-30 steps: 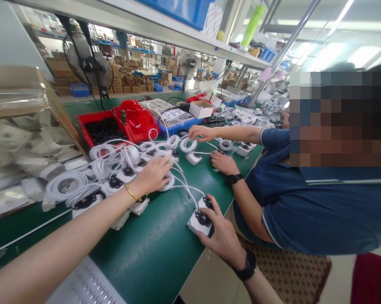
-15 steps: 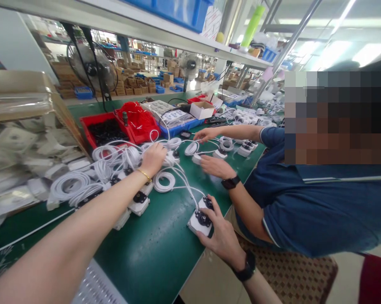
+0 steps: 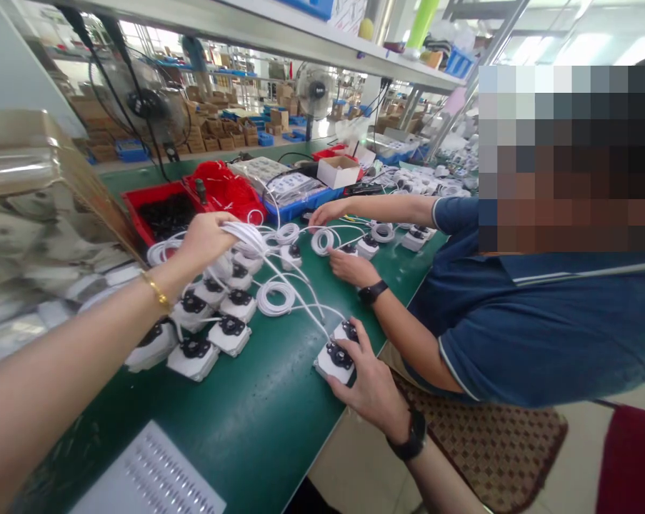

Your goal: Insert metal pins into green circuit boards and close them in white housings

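My left hand (image 3: 207,239) is closed round a bundle of white cables (image 3: 248,235) and holds it up above several white units with black centres (image 3: 231,332) that lie in rows on the green table (image 3: 268,428). Thin white leads run from the bundle down to the table. At the table's near edge my right hand (image 3: 374,389) is closed on one white unit with a black centre (image 3: 331,360), pressing it on the table. A coiled white cable (image 3: 276,296) lies between the two hands.
A co-worker in a blue shirt (image 3: 541,321) sits on my right, both hands (image 3: 348,265) on coils and units. Red bins (image 3: 164,214) stand behind. A box of bagged parts (image 3: 33,214) is at the left, a white perforated sheet (image 3: 151,478) near me.
My left hand has gathered the white cables and lifted them up and back to the left, uncovering the units beneath. My right hand stays on its unit.
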The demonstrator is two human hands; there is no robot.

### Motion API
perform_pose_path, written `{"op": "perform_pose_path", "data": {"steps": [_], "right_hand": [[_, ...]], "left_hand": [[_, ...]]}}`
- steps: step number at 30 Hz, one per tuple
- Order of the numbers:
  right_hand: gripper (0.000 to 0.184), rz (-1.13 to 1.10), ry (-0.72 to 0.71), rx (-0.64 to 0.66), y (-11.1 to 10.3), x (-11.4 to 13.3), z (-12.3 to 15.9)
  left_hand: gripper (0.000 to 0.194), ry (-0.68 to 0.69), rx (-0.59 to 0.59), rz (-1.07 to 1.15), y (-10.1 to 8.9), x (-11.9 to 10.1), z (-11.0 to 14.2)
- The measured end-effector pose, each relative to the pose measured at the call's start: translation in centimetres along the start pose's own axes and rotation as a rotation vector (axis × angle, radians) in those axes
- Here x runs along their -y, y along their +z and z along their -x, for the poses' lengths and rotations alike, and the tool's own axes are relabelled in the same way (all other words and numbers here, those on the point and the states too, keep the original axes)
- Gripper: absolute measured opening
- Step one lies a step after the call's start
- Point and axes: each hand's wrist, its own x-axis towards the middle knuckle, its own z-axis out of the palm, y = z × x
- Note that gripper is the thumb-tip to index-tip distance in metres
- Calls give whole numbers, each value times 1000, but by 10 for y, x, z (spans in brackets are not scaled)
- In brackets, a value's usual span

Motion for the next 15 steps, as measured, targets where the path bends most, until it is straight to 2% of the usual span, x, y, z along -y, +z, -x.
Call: {"op": "perform_pose_path", "data": {"steps": [2, 4, 6, 8, 10, 12, 15], "right_hand": [[45, 21, 9, -10, 3, 2, -1], [44, 40, 14, -22, 6, 6, -3], [43, 52, 12, -33, 8, 9, -5], [42, 61, 12, -39, 10, 12, -6], [42, 66, 14, -37, 11, 13, -8], [42, 66, 16, -40, 11, 13, -8], [41, 79, 19, -47, 9, 12, -7]], "left_hand": [[21, -4, 69, -143, -3, 12, -8], [16, -1, 58, -241, -4, 17, -9], [17, 86, -65, -311, -4, 12, -6], [21, 271, -217, -308, -3, 3, -3], [22, 461, -327, -216, -3, -7, -1], [22, 538, -406, -100, -7, -19, 1], [17, 629, -524, -77, -19, -40, 13]]}}
